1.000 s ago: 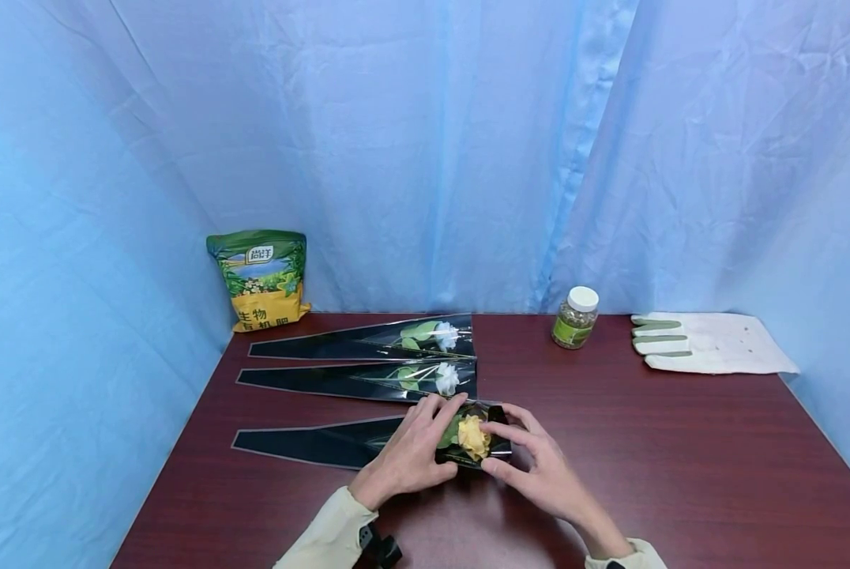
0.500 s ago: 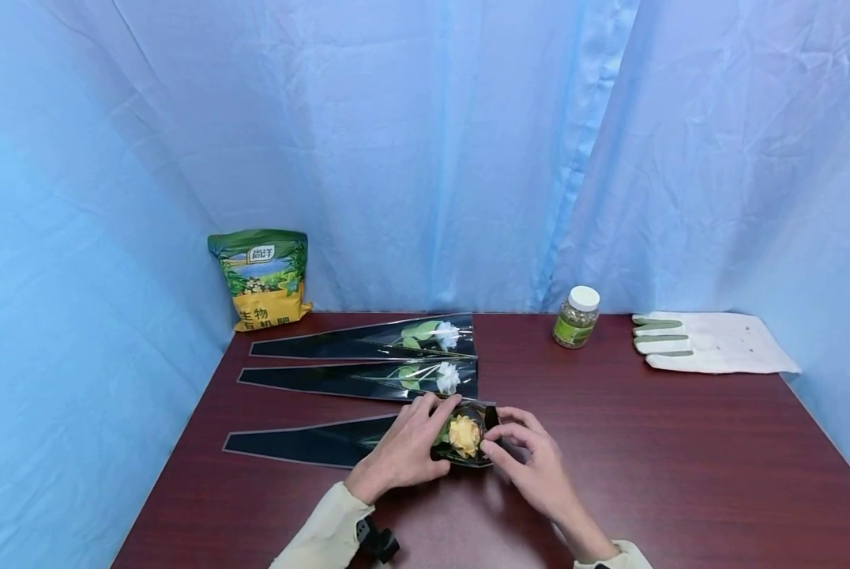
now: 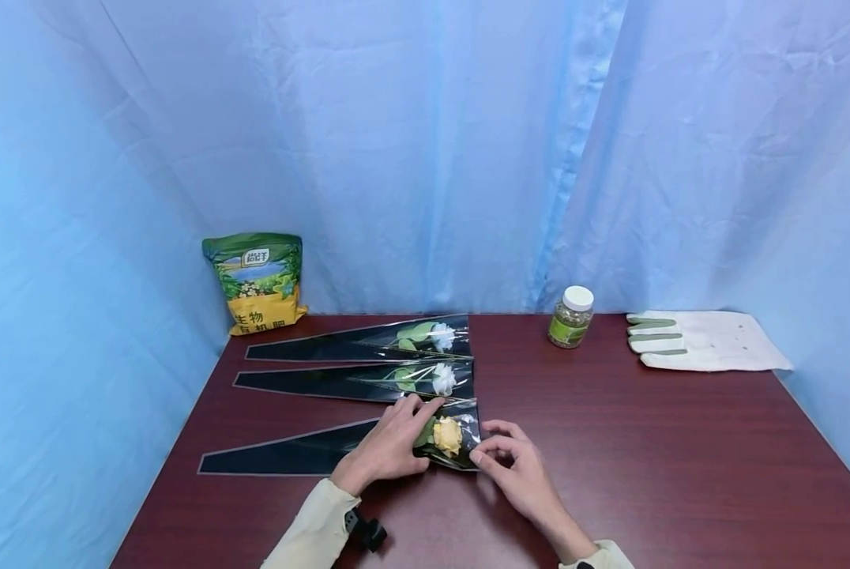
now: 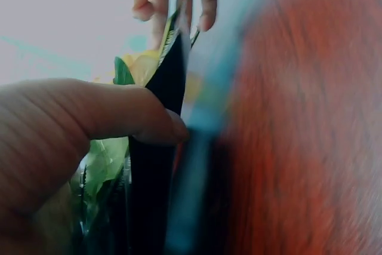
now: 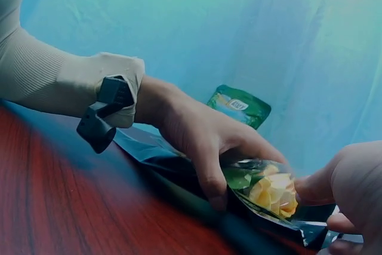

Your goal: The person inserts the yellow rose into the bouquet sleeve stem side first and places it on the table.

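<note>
A yellow rose (image 3: 447, 436) with green leaves lies inside a black flower sleeve (image 3: 283, 456) with a clear front, nearest the person on the table. My left hand (image 3: 389, 444) grips this sleeve across its width, just behind the bloom; in the left wrist view the thumb (image 4: 137, 111) bends over its edge. At the wide end, my right hand (image 3: 513, 466) pinches the near corner of the sleeve with thumb and index finger. The right wrist view has its thumb (image 5: 316, 188) close beside the rose, and the other fingers lower at the sleeve's mouth.
Beyond lie two similar sleeves, each with a white flower (image 3: 444, 379) inside. A green and yellow bag (image 3: 257, 283) stands at the back left. A white-capped jar (image 3: 570, 318) and a white glove (image 3: 709, 341) are at the back right, before blue curtains (image 3: 425, 158).
The sleeve with the rose has shifted left, its narrow end turning toward the person. A folded flap at its wide end now lies flat. Both hands moved left with it.
</note>
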`<state>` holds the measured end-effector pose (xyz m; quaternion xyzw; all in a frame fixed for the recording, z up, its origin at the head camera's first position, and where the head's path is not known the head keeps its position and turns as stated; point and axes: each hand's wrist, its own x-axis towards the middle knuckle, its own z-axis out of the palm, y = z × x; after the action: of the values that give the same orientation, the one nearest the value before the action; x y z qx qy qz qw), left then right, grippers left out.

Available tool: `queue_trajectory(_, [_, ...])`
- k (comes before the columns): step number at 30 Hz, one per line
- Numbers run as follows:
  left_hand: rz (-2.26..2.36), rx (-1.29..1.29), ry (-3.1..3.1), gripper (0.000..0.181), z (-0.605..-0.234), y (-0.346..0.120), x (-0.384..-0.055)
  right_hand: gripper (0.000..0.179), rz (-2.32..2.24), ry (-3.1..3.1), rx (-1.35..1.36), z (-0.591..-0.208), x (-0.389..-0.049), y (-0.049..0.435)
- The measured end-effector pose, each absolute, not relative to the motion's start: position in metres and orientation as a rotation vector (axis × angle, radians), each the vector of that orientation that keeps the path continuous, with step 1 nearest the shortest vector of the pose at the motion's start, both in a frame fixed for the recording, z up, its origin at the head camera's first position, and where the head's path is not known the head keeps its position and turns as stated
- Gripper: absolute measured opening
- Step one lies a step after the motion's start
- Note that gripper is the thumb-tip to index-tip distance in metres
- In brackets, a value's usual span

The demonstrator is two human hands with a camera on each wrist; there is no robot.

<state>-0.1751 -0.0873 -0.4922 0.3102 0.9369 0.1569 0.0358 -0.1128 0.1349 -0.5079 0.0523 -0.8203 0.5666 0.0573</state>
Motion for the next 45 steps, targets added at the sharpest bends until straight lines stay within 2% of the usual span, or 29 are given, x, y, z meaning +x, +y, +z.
queue_trajectory(5, [0.466,0.968,2.858,0.091,-0.493,-0.092,-0.179,0.005,1.867,-2.518,0.143,-0.512,-0.114,0.135])
queue_trajectory(16, [0.412,1.001,2.839,0.099,-0.488,-0.099,-0.179,0.004,1.761,-2.653,0.158,-0.516,-0.116,0.139])
queue_trajectory(32, [0.313,0.986,2.870,0.095,-0.481,-0.101,-0.176,0.004,1.673,-2.692,0.151,-0.518,-0.116,0.138])
queue_trajectory(45, [0.278,0.911,2.878,0.102,-0.485,-0.099,-0.177,0.008,1.677,-2.712,0.131,-0.517,-0.118,0.138])
